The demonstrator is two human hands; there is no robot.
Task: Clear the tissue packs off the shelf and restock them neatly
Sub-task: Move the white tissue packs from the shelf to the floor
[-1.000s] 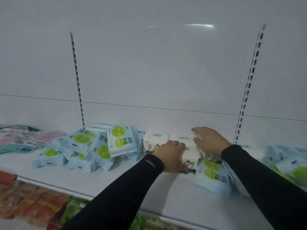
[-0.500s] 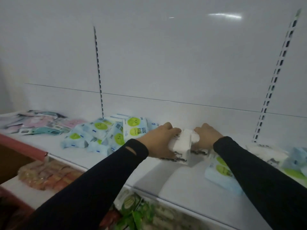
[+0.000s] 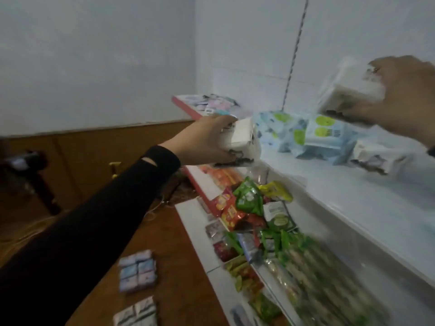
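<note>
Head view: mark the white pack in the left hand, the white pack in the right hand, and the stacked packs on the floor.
Left-hand white pack (image 3: 237, 140), head view: on its pale end face.
Right-hand white pack (image 3: 348, 90), head view: on its blurred front face.
Floor packs (image 3: 137, 270), head view: on the upper stack's middle.

nothing can be read here — print on the blue tissue packs (image 3: 326, 135) (green circles, small marks) is too blurred.

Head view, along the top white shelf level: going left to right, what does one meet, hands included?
Left hand gripping a white tissue pack → pile of blue packs with green circles → white printed tissue pack lying on the shelf → right hand holding another, blurred white pack higher up.
</note>
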